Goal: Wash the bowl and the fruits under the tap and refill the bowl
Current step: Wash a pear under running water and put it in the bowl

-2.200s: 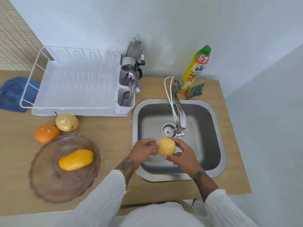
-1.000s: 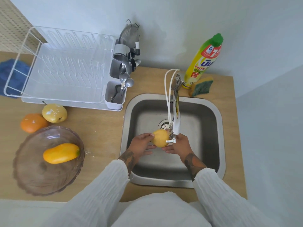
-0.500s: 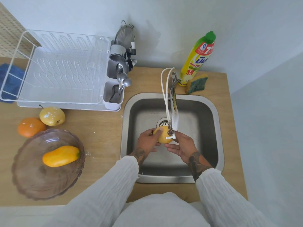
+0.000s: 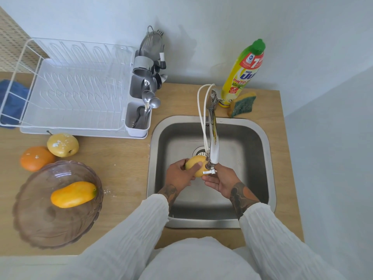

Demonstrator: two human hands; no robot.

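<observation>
Fruit point(image 4: 196, 165) under tap point(image 4: 213, 146) | left grip point(image 4: 179, 175) clasps it | right grip point(image 4: 221, 179) loose, palm up

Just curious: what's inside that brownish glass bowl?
One orange-yellow mango lies inside the glass bowl. Through the clear glass nothing else shows; only the spot beneath the mango is covered.

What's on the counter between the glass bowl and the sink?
Nothing much: in the head view, only bare wooden counter with a few white specks lies between the glass bowl and the sink.

Head camera looks steeply down, close over the sink point(image 4: 262, 138).
</observation>
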